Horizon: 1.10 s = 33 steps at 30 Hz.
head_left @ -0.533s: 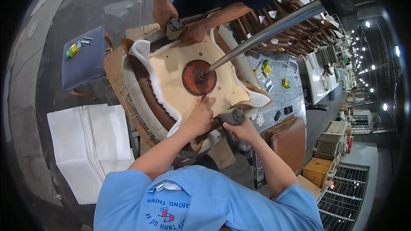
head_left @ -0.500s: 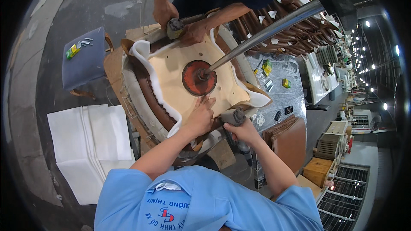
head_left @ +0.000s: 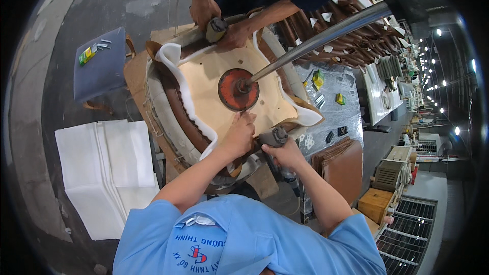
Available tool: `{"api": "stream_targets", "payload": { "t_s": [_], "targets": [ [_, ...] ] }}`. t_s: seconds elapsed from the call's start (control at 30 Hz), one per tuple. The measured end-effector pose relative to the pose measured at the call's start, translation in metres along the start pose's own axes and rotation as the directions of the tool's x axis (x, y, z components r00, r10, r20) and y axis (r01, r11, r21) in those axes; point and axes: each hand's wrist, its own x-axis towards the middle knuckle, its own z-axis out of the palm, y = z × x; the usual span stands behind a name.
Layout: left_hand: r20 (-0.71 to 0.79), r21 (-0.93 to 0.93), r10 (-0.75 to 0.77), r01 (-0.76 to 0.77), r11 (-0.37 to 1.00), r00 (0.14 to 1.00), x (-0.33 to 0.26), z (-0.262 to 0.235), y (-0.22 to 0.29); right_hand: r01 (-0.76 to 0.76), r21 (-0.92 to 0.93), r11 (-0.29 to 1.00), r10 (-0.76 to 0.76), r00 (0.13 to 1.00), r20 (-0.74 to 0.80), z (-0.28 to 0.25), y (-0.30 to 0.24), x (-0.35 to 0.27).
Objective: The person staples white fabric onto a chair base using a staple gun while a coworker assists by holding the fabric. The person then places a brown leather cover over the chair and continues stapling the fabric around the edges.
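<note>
A pale board [head_left: 204, 86] lies on a cushion, ringed by white padding [head_left: 175, 71] and brown leather [head_left: 173, 102]. A red-orange round plate [head_left: 229, 89] on a metal rod [head_left: 316, 38] presses on its middle. My left hand [head_left: 239, 135] rests at the board's near edge, fingers bent toward the plate; what they pinch is hidden. In my right hand [head_left: 286, 154] is a grey staple gun [head_left: 273, 136], its nose at the near right edge. Across from me, a co-worker's hand [head_left: 205, 10] grips another staple gun [head_left: 216, 29], the other hand [head_left: 237, 35] pressing the far edge.
Left stands a blue-grey stool seat [head_left: 99, 71] with a small box and staple strips. White sheets [head_left: 104, 168] are stacked below it. On the right, a plastic-wrapped table [head_left: 336, 102] carries small boxes and brown panels [head_left: 341, 168]. Brown leather pieces [head_left: 326, 35] pile up behind.
My staple gun has shifted slightly left and up along the near edge. My left fingers look more bent. The co-worker's staple gun has moved a little right.
</note>
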Motion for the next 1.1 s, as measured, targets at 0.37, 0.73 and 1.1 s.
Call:
{"api": "stream_targets", "payload": {
  "t_s": [0.37,0.73,1.1],
  "targets": [
    [0.509,0.384,-0.107,-0.115,0.916,0.854,-0.078,-0.002,0.054,0.034,0.228,0.973,-0.053,0.996,0.075,0.001,0.028,-0.011],
    [0.451,0.362,-0.209,0.036,0.931,0.867,-0.073,0.002,0.037,-0.030,0.128,0.991,0.016,0.994,0.106,0.005,0.009,-0.005],
    [0.386,0.416,-0.130,-0.047,0.908,0.913,-0.080,0.006,0.038,0.005,0.133,0.991,-0.009,0.999,0.031,0.012,-0.004,-0.009]
  ]
}}
